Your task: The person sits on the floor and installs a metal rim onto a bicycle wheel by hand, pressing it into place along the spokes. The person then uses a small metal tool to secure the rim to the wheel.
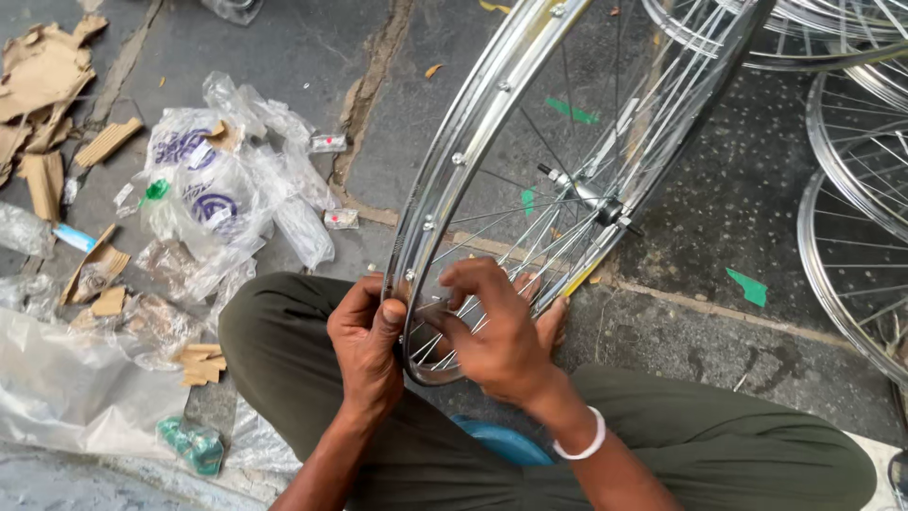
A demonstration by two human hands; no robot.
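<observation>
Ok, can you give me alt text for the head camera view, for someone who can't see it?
A seated person holds a silver spoked bicycle wheel upright, the left hand gripping its rim and the right hand reaching in among the spokes. Torn plastic bags and cardboard scraps litter the pavement, with more wheels nearby.

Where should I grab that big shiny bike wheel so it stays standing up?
Best on the silver rim of the wheel, probably from its outer edge, like the left hand does low down. The rim is solid and smooth. The thin spokes inside are crowded, and the right hand is busy among them.
</observation>
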